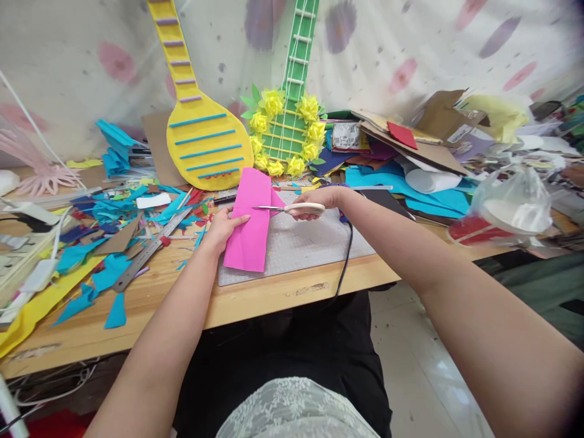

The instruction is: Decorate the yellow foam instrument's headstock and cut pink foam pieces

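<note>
A sheet of bright pink crepe paper (249, 243) stands tilted over the grey cutting mat (314, 249). My left hand (224, 230) pinches its left edge, thumb lying across the front. In my right hand (314, 201) is a pair of scissors (305, 208) with pale handles, the blades pointing left. One blade lies across the front of the pink paper, around its middle. To the right of the cut line, a flap of the paper sticks out behind the blades. The far blade is hidden by the paper.
A yellow paper instrument (207, 143) and a green one (287, 128) with yellow flowers lean at the back. Blue scraps (109, 274) and a metal ruler (146, 252) lie left. Stacked card (410, 143) and a bagged tub (502, 207) stand right. A black cable (349, 249) hangs over the table edge.
</note>
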Demonstrator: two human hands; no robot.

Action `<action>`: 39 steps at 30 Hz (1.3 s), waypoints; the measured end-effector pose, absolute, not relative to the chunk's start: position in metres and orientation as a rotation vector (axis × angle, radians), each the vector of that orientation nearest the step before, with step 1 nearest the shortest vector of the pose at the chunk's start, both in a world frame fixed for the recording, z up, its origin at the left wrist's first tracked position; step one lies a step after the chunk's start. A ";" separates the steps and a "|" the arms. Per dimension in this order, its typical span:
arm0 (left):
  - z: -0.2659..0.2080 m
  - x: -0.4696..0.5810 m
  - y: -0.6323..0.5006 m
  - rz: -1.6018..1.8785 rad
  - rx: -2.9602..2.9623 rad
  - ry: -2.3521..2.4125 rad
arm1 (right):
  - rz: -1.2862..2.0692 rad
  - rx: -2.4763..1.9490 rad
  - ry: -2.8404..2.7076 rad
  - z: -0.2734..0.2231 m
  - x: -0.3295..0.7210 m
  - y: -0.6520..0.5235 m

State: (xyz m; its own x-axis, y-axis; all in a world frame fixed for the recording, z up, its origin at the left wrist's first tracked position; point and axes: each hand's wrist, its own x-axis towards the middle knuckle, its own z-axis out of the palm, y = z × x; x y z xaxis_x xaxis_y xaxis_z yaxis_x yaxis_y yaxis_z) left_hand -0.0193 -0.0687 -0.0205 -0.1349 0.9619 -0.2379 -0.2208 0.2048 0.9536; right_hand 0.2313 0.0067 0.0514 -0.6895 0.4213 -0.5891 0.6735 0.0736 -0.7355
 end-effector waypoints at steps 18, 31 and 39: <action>-0.017 -0.015 -0.070 1.241 0.753 1.310 | -1.647 1.116 2.151 0.045 0.231 0.010; -0.021 -0.015 -0.070 1.218 0.775 1.278 | -1.753 0.866 2.117 0.041 0.226 0.010; -0.019 -0.014 -0.071 1.219 0.754 1.267 | -1.797 0.760 2.118 0.035 0.219 0.016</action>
